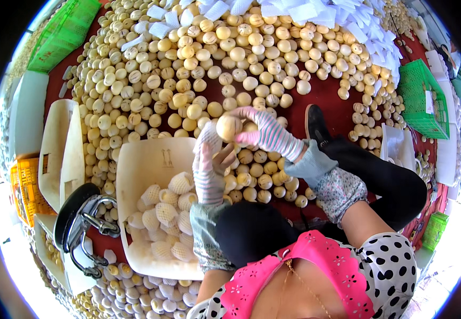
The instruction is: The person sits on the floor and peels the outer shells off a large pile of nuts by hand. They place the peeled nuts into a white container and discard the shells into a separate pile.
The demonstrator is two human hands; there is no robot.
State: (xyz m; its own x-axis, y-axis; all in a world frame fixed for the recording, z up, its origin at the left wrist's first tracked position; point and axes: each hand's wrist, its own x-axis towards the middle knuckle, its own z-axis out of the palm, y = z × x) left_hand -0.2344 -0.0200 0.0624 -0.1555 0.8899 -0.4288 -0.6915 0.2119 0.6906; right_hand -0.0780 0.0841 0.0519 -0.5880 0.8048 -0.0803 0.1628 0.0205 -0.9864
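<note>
My right hand (272, 131), in a striped glove with bare fingertips, grips a round, pale yellow pepino melon (229, 128). Close beside it on the left, a white foam net sleeve (209, 137) sits over the raised fingers of my left hand (209, 171), which wears a matching glove. The fruit touches or nearly touches the sleeve; which of the two I cannot tell. Below and left of my left hand stands a pale carton (140, 163) with several net-wrapped fruits (166, 213) in its lower part. Loose striped melons (256, 169) lie just beyond my hands.
Loose melons (134, 79) cover much of the red floor covering (326, 95). White foam sleeves (310, 12) are heaped at the top. Green crates (422, 99) stand on both sides. A black-seated metal stool (77, 215) is by the carton. My outstretched leg (374, 171) lies on the right.
</note>
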